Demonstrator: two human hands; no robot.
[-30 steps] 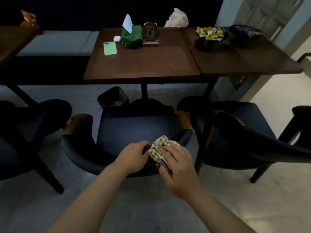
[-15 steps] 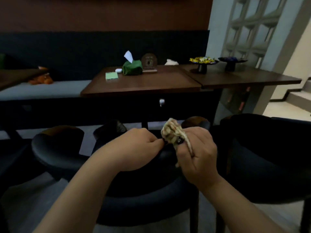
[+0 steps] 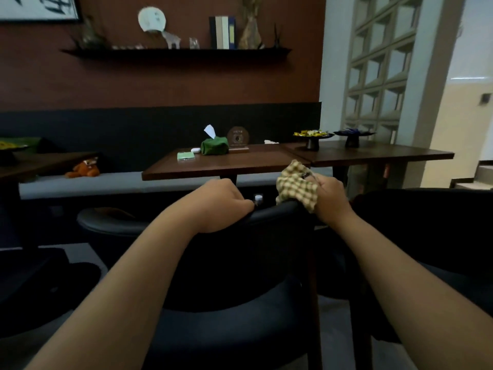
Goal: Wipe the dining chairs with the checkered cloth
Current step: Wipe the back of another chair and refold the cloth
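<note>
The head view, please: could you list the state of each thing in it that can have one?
checkered cloth: bunched, draped on the chair's top rail.
right hand: grips the cloth.
left hand: curled over the rail.
dining chair: upright, facing the table.
tissue box: one tissue sticking up.
green phone: lying flat on the table.

Two dark wooden tables (image 3: 240, 162) stand side by side. On them sit a green phone (image 3: 186, 155), a green tissue holder (image 3: 214, 146), a round plaque (image 3: 238, 137) and two footed dishes (image 3: 312, 138). An orange plush toy (image 3: 84, 168) lies on the grey bench (image 3: 106, 182), and a wall shelf (image 3: 176, 52) holds books (image 3: 222, 32).
</note>
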